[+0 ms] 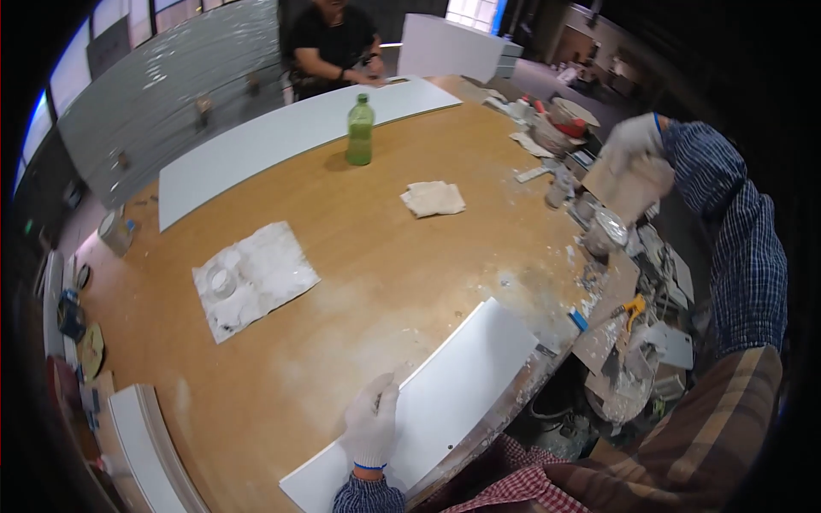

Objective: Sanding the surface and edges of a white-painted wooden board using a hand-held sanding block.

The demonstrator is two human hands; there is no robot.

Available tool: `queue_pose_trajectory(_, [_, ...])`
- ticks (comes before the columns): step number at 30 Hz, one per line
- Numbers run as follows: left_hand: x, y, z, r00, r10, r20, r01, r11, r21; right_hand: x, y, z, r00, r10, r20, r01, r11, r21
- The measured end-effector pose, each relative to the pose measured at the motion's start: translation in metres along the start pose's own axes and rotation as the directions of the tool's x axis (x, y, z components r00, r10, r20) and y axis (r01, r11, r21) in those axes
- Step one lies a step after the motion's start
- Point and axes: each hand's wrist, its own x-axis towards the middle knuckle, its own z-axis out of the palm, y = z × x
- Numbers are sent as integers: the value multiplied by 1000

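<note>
The table (pixel 368 256) is lined along its far edge by a long panel (pixel 291 137). By the near edge a white board (pixel 475 368) is laid, its inner edge covered by the left hand (pixel 369 423); whether it is grasped cannot be told. At the right edge a tan sheet (pixel 629 190) is touched by the right hand (pixel 634 141), whose grip cannot be made out.

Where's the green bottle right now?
In the head view it's slightly left of centre, toward the top: the green bottle stands on the table, just this side of the long white panel.
</note>
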Motion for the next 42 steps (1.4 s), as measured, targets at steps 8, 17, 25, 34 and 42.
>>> queue_pose_trajectory(8, [-1,-22,5,988,80,129,-88,995,50,186,-245,23,157,-935,-317,423,354,-834])
queue_pose_trajectory(17, [1,-11,-7,945,284,161,-280,959,-45,328,-337,122,269,-853,-447,320,517,-794])
queue_pose_trajectory(25, [5,-11,-4,945,317,81,-314,948,-55,363,-338,126,197,-728,-657,479,656,-583])
queue_pose_trajectory(34, [-2,-9,-5,946,314,75,-307,947,-94,361,-345,161,18,-647,-763,454,685,-570])
queue_pose_trajectory(42, [-4,-26,5,864,503,35,-501,848,170,327,-311,170,-47,-640,-767,534,632,-561])
